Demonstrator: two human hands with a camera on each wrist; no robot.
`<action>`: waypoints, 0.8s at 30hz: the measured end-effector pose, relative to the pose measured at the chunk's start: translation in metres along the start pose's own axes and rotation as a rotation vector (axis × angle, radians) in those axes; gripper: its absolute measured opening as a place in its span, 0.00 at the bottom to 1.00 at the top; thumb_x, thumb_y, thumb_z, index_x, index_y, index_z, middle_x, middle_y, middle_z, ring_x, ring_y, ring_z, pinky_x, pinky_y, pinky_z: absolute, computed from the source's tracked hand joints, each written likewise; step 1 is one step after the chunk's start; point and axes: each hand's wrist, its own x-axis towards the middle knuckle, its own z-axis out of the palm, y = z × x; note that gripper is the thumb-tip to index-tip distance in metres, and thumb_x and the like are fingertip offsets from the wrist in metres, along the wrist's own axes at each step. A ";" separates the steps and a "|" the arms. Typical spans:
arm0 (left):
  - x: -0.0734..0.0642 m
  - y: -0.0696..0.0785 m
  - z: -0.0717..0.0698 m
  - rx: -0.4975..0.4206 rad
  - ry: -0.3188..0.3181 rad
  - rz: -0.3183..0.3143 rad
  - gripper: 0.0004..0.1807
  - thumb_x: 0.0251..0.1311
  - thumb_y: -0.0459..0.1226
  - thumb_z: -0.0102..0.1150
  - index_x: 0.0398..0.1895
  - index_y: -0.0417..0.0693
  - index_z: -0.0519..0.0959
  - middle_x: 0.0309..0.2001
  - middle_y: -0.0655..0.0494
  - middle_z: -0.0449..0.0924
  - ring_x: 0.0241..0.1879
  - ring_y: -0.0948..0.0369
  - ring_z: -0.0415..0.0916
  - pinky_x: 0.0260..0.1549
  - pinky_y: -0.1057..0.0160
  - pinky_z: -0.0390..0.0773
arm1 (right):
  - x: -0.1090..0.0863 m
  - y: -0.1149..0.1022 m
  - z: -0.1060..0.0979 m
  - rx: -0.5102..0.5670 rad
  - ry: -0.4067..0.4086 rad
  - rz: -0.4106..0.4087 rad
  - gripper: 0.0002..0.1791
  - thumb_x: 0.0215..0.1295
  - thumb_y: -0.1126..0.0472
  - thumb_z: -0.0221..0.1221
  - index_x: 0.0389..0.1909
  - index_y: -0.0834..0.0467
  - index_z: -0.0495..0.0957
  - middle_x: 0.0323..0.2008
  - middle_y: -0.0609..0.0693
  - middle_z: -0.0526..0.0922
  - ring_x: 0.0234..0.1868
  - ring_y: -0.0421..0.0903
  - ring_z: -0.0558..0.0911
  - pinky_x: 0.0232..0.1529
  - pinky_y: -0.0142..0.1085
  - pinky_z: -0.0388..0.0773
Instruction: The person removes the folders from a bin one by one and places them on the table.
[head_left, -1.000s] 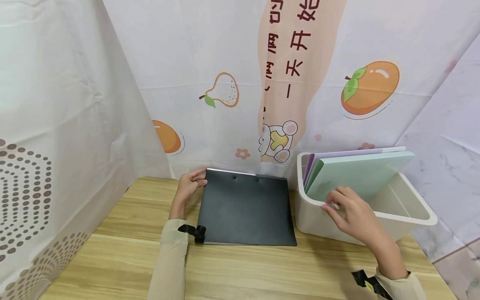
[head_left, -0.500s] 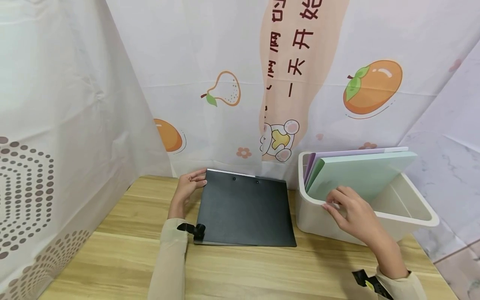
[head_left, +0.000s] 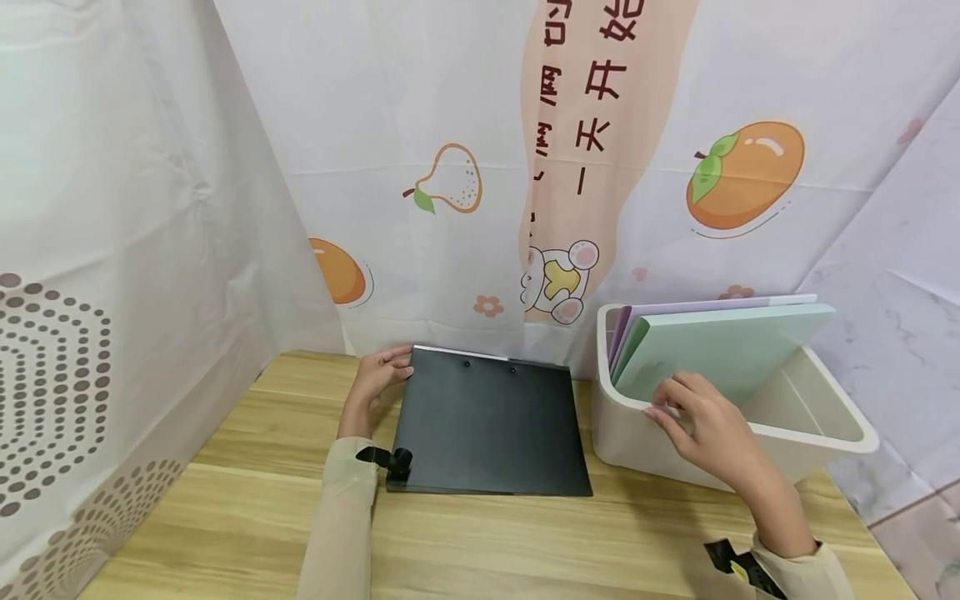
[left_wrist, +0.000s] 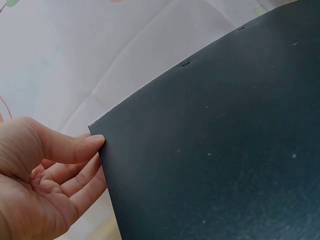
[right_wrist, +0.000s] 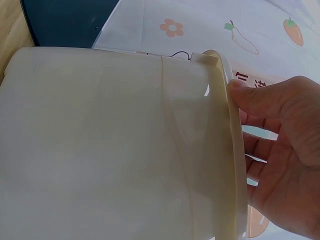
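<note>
A black file folder (head_left: 491,425) with two small rivets near its far edge lies on the wooden table. My left hand (head_left: 375,379) pinches its far left corner; in the left wrist view the thumb (left_wrist: 80,148) is on the upper face and the other fingers go behind it. To the right stands a white plastic bin (head_left: 630,433). My right hand (head_left: 701,425) grips its near rim, thumb outside and fingers curled over, as the right wrist view also shows. Inside the bin lean a mint green folder (head_left: 720,346) and a purple folder (head_left: 619,329).
The wooden table (head_left: 247,508) extends to the left and in front of the folder. A printed white curtain (head_left: 375,100) hangs close behind the folder and the bin. Another white curtain (head_left: 150,208) borders the left side.
The black folder's far edge has come down slightly, with my left hand still pinching the corner. My right hand stays in place on the bin's rim.
</note>
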 end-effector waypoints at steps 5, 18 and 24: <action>0.001 -0.002 0.000 -0.006 0.008 -0.020 0.27 0.67 0.27 0.60 0.70 0.43 0.74 0.65 0.38 0.76 0.52 0.63 0.82 0.46 0.72 0.83 | 0.000 0.000 0.000 0.005 0.000 -0.001 0.15 0.52 0.66 0.75 0.30 0.49 0.78 0.29 0.39 0.72 0.33 0.37 0.67 0.33 0.25 0.64; 0.003 -0.008 0.001 0.008 -0.023 0.007 0.27 0.68 0.29 0.59 0.71 0.43 0.73 0.67 0.37 0.75 0.59 0.56 0.80 0.57 0.61 0.82 | 0.000 0.000 0.001 0.000 -0.002 0.005 0.13 0.55 0.64 0.74 0.29 0.48 0.77 0.29 0.39 0.72 0.33 0.36 0.67 0.32 0.25 0.63; 0.005 -0.012 0.003 0.009 -0.007 0.018 0.27 0.66 0.29 0.61 0.69 0.40 0.74 0.63 0.38 0.79 0.45 0.68 0.82 0.49 0.68 0.83 | -0.001 -0.001 0.001 0.000 -0.006 0.016 0.15 0.52 0.65 0.75 0.29 0.48 0.77 0.28 0.39 0.72 0.33 0.36 0.67 0.32 0.25 0.62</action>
